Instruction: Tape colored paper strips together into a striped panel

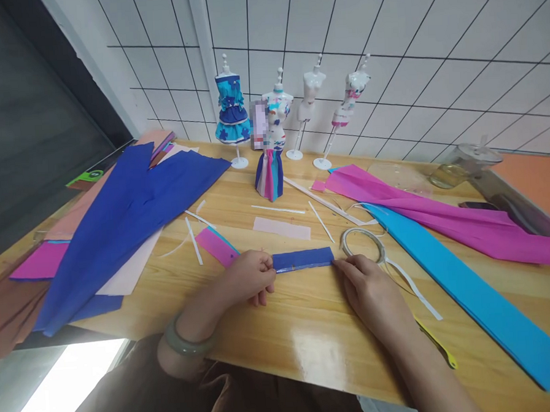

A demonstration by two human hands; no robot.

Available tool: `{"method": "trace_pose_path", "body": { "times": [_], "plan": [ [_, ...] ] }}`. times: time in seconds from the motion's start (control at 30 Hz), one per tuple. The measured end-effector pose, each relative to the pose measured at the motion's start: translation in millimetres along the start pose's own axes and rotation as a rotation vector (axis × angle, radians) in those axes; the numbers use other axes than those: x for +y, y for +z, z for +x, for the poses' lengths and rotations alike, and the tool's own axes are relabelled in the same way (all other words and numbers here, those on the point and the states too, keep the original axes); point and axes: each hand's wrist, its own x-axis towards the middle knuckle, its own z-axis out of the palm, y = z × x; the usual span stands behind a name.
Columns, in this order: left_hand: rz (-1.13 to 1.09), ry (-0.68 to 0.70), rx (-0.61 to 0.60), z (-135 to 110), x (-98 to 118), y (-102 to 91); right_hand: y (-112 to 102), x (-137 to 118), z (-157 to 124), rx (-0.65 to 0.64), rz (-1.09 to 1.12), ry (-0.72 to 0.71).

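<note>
A short dark blue crepe paper strip lies flat on the wooden table between my hands. My left hand is closed, pinching the strip's left end; a green bangle sits on that wrist. My right hand pinches the right end with its fingertips. A pink paper piece with a cyan edge lies just left of my left hand. A roll of white tape with a loose tail sits right behind my right hand.
Large dark blue sheets cover the left; magenta and cyan strips run on the right. Several small mannequins, some dressed, stand by the tiled wall. A pale pink strip, white slivers, a glass jar and a yellow tool are also there.
</note>
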Motion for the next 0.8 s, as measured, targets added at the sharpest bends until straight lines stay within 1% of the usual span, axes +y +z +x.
{"method": "trace_pose_path", "body": {
  "times": [0.13,0.27,0.37,0.5,0.6,0.7,0.8],
  "plan": [
    [-0.024,-0.004,-0.001,0,-1,-1.7,2,0,-1,0.006,0.074,0.052],
    [-0.035,-0.034,-0.002,0,3,-3.3,2,-1,-1,0.02,0.142,0.101],
    [-0.069,-0.063,0.0,0,5,-3.8,2,0,-2,0.04,0.163,0.11],
    [-0.092,-0.059,-0.009,1,5,-3.8,4,0,-2,0.078,0.168,0.131],
    [-0.078,-0.045,-0.012,1,4,-3.4,6,-2,2,0.046,0.12,0.118],
    [-0.079,-0.051,-0.007,0,6,-2.7,10,-4,5,-0.012,0.003,0.066],
    [-0.109,-0.061,0.005,-1,7,-2.3,13,-4,5,-0.017,-0.066,0.068]
  ]
}}
